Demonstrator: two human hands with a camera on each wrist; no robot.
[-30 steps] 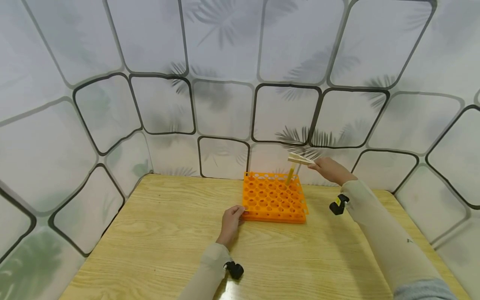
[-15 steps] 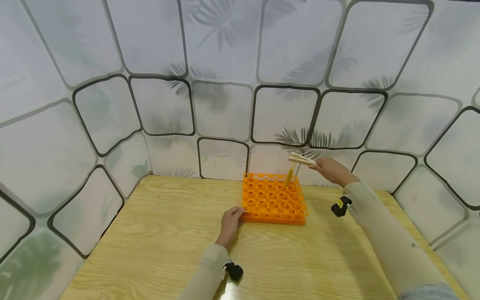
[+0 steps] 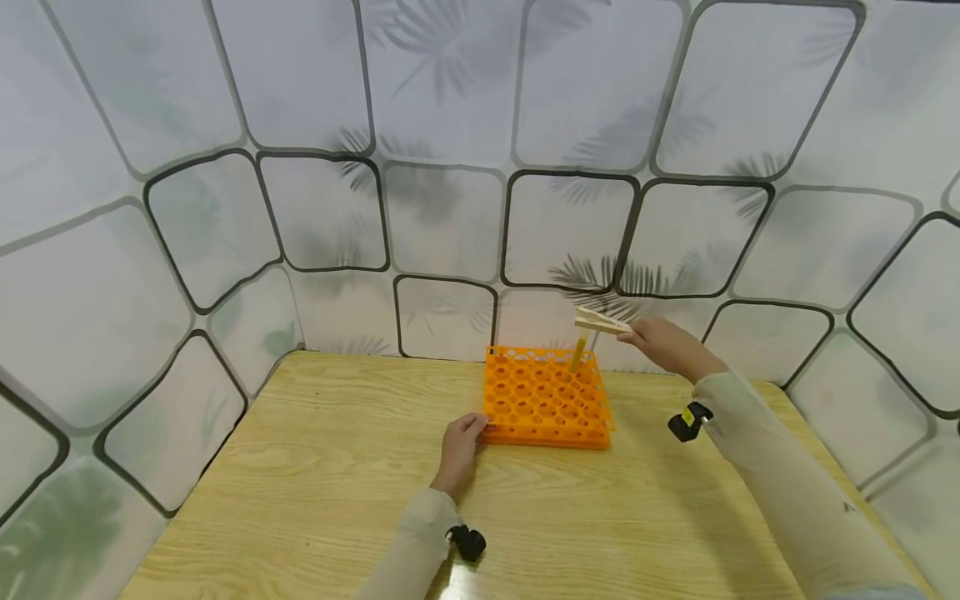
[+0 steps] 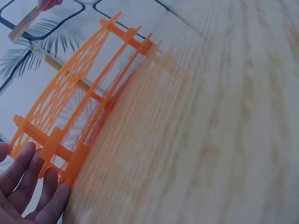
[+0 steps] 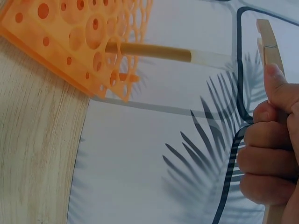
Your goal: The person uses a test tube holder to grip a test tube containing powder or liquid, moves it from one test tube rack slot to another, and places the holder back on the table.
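Note:
An orange test tube rack (image 3: 547,396) stands on the wooden table, its round holes facing up. At its near left corner my left hand (image 3: 460,446) grips the rack, with fingers (image 4: 21,170) against the end frame in the left wrist view. One test tube (image 5: 154,50) with yellow contents stands slightly tilted in a hole towards the back right; its upper part is clear. My right hand (image 3: 667,343) holds a wooden test tube clamp (image 3: 602,322) above and right of the rack. In the right wrist view the clamp's tip (image 5: 265,30) is apart from the tube's top.
The wood-grain table (image 3: 337,467) extends around the rack. A pale wall covering (image 3: 450,217) with dark outlines and leaf prints rises close behind the rack. Each sleeve carries a small black camera, one on the left wrist (image 3: 468,543) and one on the right (image 3: 688,422).
The yellow part of the tube shows slightly lower beneath the clamp than before. My right wrist has shifted a little right and down. My left hand has kept its hold on the rack.

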